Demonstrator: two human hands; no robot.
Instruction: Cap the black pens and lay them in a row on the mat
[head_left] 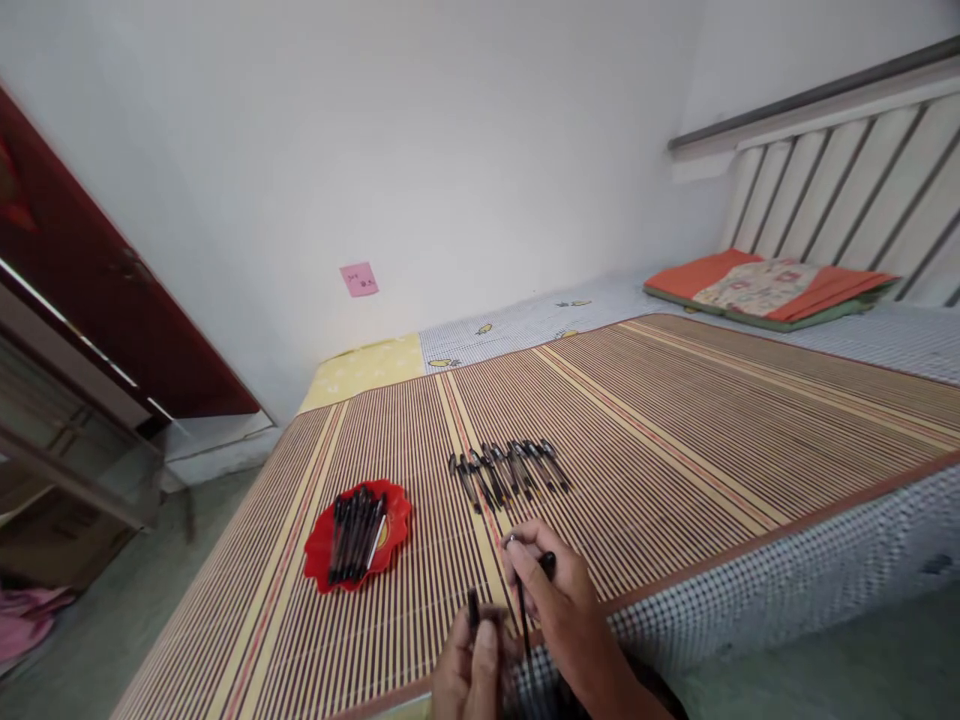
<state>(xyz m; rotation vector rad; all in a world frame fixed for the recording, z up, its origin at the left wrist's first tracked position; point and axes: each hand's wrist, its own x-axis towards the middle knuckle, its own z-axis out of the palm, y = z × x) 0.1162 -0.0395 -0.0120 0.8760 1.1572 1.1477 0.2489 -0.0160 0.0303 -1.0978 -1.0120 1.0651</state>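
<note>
My left hand (466, 668) is at the bottom edge, fingers closed round a short black pen part (473, 606) that sticks up from the fist. My right hand (553, 598) is just beside it, pinching a thin dark pen refill or barrel (523, 622) that hangs down between the two hands. Ahead of my hands a row of several black pens (508, 470) lies on the striped bamboo mat (675, 420). To the left a red dish (322, 545) holds several more black pens (355, 522).
The mat covers a bed with a checked sheet (825, 560). A folded orange cushion (765, 288) lies at the far right by a slatted headboard. A pink sticky note (359, 279) is on the white wall. A dark red cabinet (90, 300) stands on the left.
</note>
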